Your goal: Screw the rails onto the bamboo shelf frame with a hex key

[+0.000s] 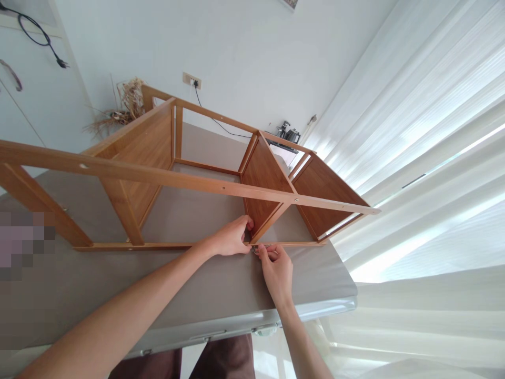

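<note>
Bamboo-brown wood makes up the shelf frame (189,179), which lies on its side across a grey padded surface (197,295) and fills the view from nine o'clock to three o'clock. Its long top rail (158,176) runs from the left edge toward the three o'clock side, and solid panels divide it into open bays. White curtains (414,131) hang from twelve to four o'clock, bright with daylight. Against the wall at eleven o'clock sits a bundle of dried grass (122,108), with a wall socket (192,80) and its black cord just beyond the frame at twelve o'clock.

Near the centre, the left hand (232,237) is clenched around the bottom edge of the middle divider panel (265,179), where it meets the lower rail (165,245). Just beside it, toward five o'clock, the right hand (276,271) pinches something small against that rail at the joint; what the fingertips hold is too small to tell.
</note>
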{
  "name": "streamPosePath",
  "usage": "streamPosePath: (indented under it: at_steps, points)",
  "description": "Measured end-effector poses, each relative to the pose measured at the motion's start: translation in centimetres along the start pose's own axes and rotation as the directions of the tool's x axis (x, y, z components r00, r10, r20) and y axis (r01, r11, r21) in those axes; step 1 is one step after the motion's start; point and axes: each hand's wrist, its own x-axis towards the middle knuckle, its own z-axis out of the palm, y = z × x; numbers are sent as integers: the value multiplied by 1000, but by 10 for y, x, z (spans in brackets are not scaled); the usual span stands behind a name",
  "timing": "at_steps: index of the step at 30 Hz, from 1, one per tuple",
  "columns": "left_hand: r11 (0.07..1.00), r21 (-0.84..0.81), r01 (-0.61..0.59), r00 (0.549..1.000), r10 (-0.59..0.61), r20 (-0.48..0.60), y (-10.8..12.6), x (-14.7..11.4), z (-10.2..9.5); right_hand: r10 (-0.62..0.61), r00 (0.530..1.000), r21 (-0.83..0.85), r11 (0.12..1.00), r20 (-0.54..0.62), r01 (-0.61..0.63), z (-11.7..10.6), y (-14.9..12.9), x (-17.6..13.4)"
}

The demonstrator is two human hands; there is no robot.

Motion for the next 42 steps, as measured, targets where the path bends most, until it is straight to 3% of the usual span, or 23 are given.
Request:
streamPosePath:
  at_steps: [6,11,13,16,18,20,23,26,28,36,39,42]
  points:
    - [1000,-12,24,1000,-23,17,2,-1,-2,-50,998,-61,997,-32,48,-2,2,-6]
    - [999,-5,37,999,-37,23,3,-1,-3,-170,984,-255,955,-44,154,2,2,-10]
    - [1000,-1,30,999,-30,21,4,-1,-3,-287,957,-373,894,-46,250,4,4,-11]
    - [1000,9,17,1000,-17,19,5,-1,-4,-491,871,-537,731,15,421,6,6,-12]
    - [1000,17,16,1000,-16,25,5,-1,-4,-565,822,-606,632,66,483,8,5,-13]
    - [1000,24,17,999,-18,35,6,0,-5,-583,808,-633,593,88,497,8,2,-14]
    - [999,31,15,999,-16,35,7,-1,-5,-502,863,-575,694,45,434,7,-4,-13]
    - [1000,26,10,1000,-11,21,6,-2,-4,-279,960,-382,889,-17,252,5,-6,-9]
    - [1000,18,7,1000,-7,20,5,-2,-3,-144,989,-240,961,-22,135,3,-6,-6]
    - [1000,23,8,1000,-8,7,1,0,1,90,995,102,990,38,-93,1,2,7]
    - [999,29,30,999,-30,18,3,0,0,77,995,144,986,57,-85,-4,4,7]
    - [999,25,35,999,-36,10,6,-1,-2,24,999,76,997,33,-26,-7,7,2]
